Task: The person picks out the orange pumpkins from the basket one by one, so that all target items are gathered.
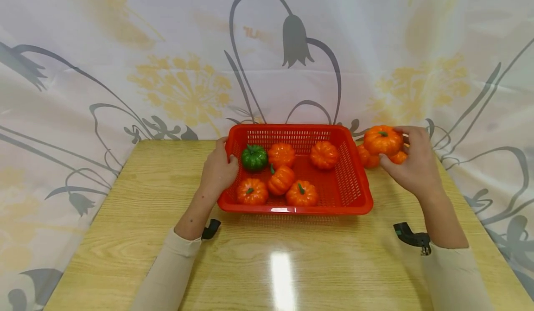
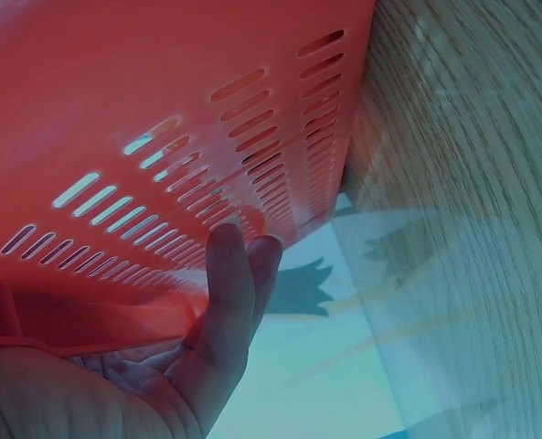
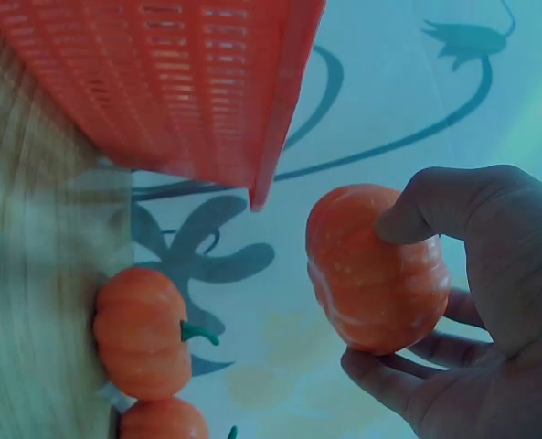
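Observation:
A red slotted plastic basket (image 1: 267, 210) stands on the table, holding several small orange pumpkins (image 1: 324, 155) and one green pumpkin (image 1: 254, 158). My left hand (image 1: 219, 169) grips the basket's left rim, thumb over the edge and fingers against the outer wall (image 2: 188, 119). To the right of the basket, my right hand (image 1: 415, 162) holds an orange pumpkin (image 1: 381, 140) between thumb and fingers, raised above the table. In the right wrist view this pumpkin (image 3: 376, 274) is clear of the basket wall. Behind and below it, more orange pumpkins (image 3: 143, 334) rest on the table.
The wooden table (image 1: 137, 237) backs onto a flower-printed curtain (image 1: 267, 60). Dark curved wrist mounts (image 1: 410, 237) show beside both forearms. The basket's right rim (image 1: 360, 176) lies between the held pumpkin and those inside.

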`<state>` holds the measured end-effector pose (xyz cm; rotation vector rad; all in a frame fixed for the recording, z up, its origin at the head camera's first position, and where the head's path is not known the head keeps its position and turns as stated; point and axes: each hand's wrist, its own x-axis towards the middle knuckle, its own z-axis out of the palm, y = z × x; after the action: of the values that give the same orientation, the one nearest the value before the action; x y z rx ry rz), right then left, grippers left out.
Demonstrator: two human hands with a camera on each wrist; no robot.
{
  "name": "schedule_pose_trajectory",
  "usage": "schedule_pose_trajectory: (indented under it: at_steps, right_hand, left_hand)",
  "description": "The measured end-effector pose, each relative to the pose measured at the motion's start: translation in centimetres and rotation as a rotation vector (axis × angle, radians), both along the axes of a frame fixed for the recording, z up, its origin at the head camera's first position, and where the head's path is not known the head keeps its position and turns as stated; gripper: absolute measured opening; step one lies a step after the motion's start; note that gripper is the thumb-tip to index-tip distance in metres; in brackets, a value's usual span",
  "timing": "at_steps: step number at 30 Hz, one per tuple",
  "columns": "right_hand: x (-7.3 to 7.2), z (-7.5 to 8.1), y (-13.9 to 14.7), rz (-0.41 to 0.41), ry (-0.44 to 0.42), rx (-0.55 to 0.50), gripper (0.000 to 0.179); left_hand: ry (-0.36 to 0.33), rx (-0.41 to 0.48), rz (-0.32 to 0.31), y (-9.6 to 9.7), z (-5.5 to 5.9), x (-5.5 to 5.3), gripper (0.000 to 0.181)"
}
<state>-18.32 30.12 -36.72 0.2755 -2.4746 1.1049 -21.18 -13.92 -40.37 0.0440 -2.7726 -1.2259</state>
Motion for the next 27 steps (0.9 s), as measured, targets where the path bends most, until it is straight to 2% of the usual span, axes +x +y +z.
schedule_pose_trajectory:
  at_steps: [4, 12, 22, 27]
  right_hand:
    - [-0.3, -0.3, 0.7, -0.029, -0.008, -0.007, 0.066]
    - [-0.5, -0.8, 2.2, -0.14, -0.035, 0.025, 0.066]
    - [-1.2, -2.2, 3.9, -0.215, 0.021, -0.005, 0.066]
    - [-1.6, -3.0, 4.8, -0.275, 0.016, -0.015, 0.069]
  left_hand:
    - [0.0, 0.001, 0.004, 0.0, 0.0, 0.0, 0.061]
    - [-0.008, -0.009, 0.004, -0.1, -0.1, -0.1, 0.062]
    - [-0.001, 0.0, -0.002, 0.0, 0.0, 0.0, 0.061]
    - [-0.004, 0.004, 0.0, 0.0, 0.2, 0.0, 0.061]
